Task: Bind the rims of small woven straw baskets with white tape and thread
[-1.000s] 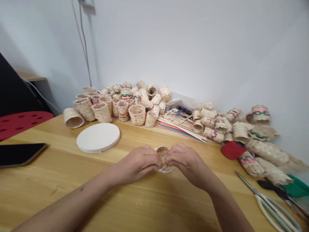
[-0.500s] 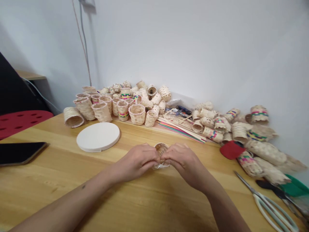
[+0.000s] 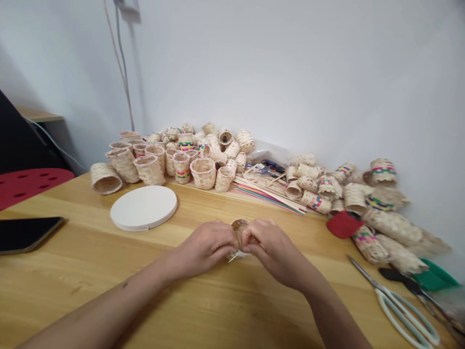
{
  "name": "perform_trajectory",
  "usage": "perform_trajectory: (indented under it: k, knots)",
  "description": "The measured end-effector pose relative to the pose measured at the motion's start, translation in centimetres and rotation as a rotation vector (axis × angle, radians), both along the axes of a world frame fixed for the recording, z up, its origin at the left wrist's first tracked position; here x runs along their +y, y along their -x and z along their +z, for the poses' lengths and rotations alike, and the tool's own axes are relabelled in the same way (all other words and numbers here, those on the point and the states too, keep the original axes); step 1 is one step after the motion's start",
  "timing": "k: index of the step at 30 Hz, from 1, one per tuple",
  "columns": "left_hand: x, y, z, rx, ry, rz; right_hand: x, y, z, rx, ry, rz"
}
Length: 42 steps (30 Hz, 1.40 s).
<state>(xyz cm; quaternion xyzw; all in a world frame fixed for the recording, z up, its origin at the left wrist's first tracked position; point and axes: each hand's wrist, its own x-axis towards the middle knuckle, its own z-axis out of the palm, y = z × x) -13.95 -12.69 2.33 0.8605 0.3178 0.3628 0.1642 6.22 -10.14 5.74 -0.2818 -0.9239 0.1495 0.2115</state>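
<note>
A small woven basket sits between my two hands over the wooden table. My left hand is closed on its left side, fingers curled round the rim. Pressed against the basket's right side, my right hand has its fingers pinched together at the rim. Most of the basket is hidden by my fingers; only its brown inside and a pale edge show.
Many small woven baskets are piled along the wall, more lie at the right. A white round disc lies ahead left, a dark phone far left, coloured strips behind, scissors at right, a red stool left.
My hands have closed in tighter on the small basket and shifted slightly left. The view has moved a little to the right.
</note>
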Motion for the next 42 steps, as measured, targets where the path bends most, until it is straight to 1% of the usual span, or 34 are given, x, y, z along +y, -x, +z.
perform_trajectory:
  k: [3,7,10,14,18,21,25,27,29,30,31,33,35,36,38,39,40,42]
  knots:
    - [0.1,-0.1,0.0,-0.072,0.047,0.045,0.2,0.1,-0.2,0.046,-0.054,-0.003]
    - [0.4,-0.1,0.1,-0.251,0.234,0.206,0.6,0.1,-0.3,0.171,-0.299,-0.071]
    - [0.8,0.1,0.0,-0.346,0.365,0.296,0.7,0.3,-0.7,0.185,-0.416,-0.015]
    - [0.9,0.0,-0.1,-0.439,0.489,0.311,0.6,1.1,-1.7,0.161,-0.475,0.039]
    - [0.7,-0.2,0.0,-0.472,0.526,0.28,0.6,1.5,-2.3,0.16,-0.517,0.026]
    - [0.5,-0.5,0.1,-0.452,0.516,0.273,0.9,1.4,-2.4,0.169,-0.56,0.024]
    - [0.2,-0.9,-0.1,-0.411,0.432,0.277,0.5,1.7,-3.0,0.2,-0.609,0.002]
    - [0.2,-1.1,-0.5,-0.426,0.388,0.321,-0.4,2.5,-3.6,0.218,-0.594,0.047]
    - [0.4,-0.9,-0.8,-0.458,0.334,0.416,-1.6,3.4,-4.0,0.238,-0.52,0.141]
    - [0.6,-0.7,-0.9,-0.466,0.291,0.469,-2.3,3.9,-4.1,0.242,-0.456,0.192]
    - [0.8,-0.4,-1.0,-0.466,0.231,0.518,-2.9,4.3,-4.2,0.24,-0.386,0.229]
    - [1.4,0.6,-1.0,-0.442,0.073,0.589,-3.7,4.5,-3.8,0.228,-0.266,0.248]
    - [2.0,1.8,-0.8,-0.413,-0.07,0.651,-3.6,3.9,-3.3,0.239,-0.205,0.187]
    - [2.3,2.5,-0.7,-0.407,-0.115,0.699,-3.1,3.2,-3.0,0.27,-0.192,0.128]
    - [2.8,4.0,-0.4,-0.406,-0.157,0.811,-1.0,0.9,-2.6,0.392,-0.153,-0.051]
    - [3.1,4.6,-0.3,-0.411,-0.167,0.865,0.5,-0.6,-2.4,0.461,-0.13,-0.169]
    - [3.3,5.2,-0.2,-0.415,-0.177,0.908,2.2,-2.2,-2.4,0.513,-0.114,-0.345]
    - [3.5,5.9,-0.2,-0.41,-0.193,0.946,5.7,-5.8,-2.4,0.544,-0.178,-0.769]
